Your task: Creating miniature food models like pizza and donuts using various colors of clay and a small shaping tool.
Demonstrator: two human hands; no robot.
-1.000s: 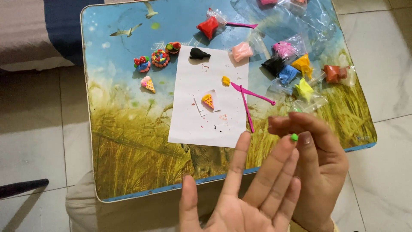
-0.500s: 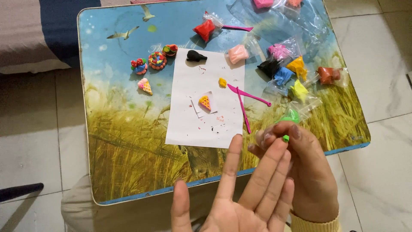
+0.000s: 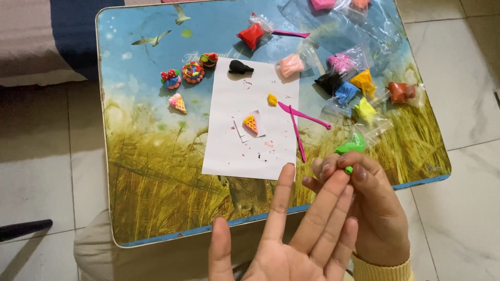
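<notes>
Over the table edge (image 3: 271, 213), right hand (image 3: 375, 213) grip pinching green clay bit (image 3: 348, 169), left hand (image 3: 291, 239) flat, fingers spread, released.

Both hands are showing bare — no gloves, rings or bands. The right hand (image 3: 376, 218) is wearing a pale yellow ribbed knit cuff at the wrist. The left hand (image 3: 291, 244) is showing no sleeve — its wrist is lying outside the frame.
</notes>
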